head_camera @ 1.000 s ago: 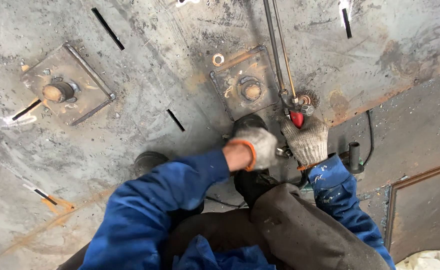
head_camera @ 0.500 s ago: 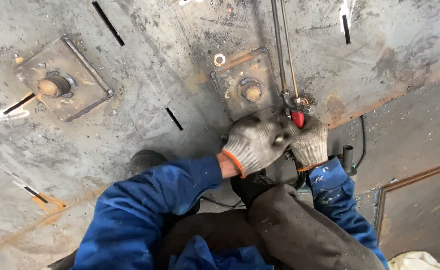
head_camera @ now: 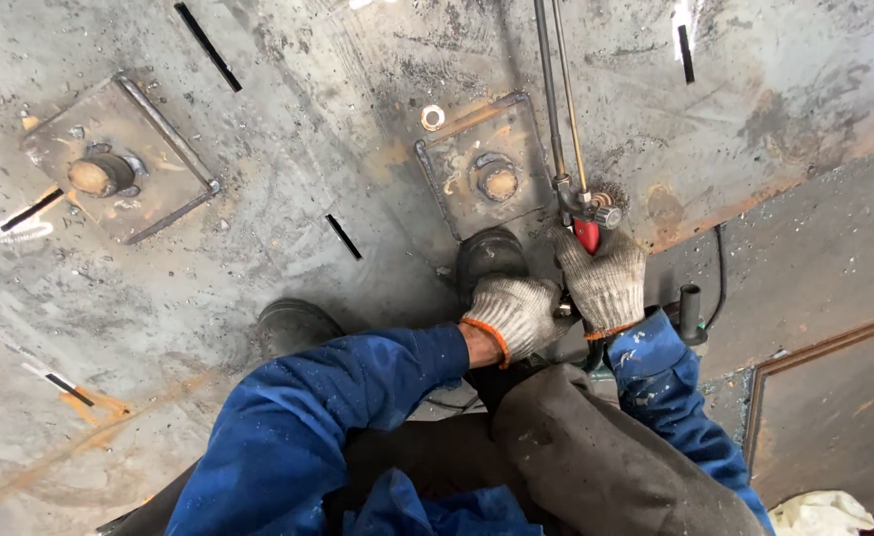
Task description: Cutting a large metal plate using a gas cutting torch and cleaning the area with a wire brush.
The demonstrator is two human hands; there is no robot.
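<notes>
A gas cutting torch (head_camera: 560,129) with two thin metal tubes and a red valve knob (head_camera: 587,234) reaches up over a rusty steel floor. My right hand (head_camera: 606,283), in a grey knit glove, grips the torch body just below the red knob. Beside it on the left, my gloved left hand (head_camera: 511,313) is curled around the torch's lower handle. The torch tubes pass along the right edge of a welded square steel plate (head_camera: 462,164) with a bolt (head_camera: 499,183) in its middle. The torch tip is out of view at the top.
My two dark boot toes (head_camera: 492,253) (head_camera: 293,323) rest on the steel. A second bolted plate (head_camera: 115,164) lies at the left, with a loose washer (head_camera: 433,117) near the middle plate. A black hose (head_camera: 720,278), a short black pipe (head_camera: 690,303) and white cloth (head_camera: 819,511) are at the right.
My left hand rose over the torch's valve area, then dropped back down and left onto the handle. The right hand and the torch stayed nearly in place.
</notes>
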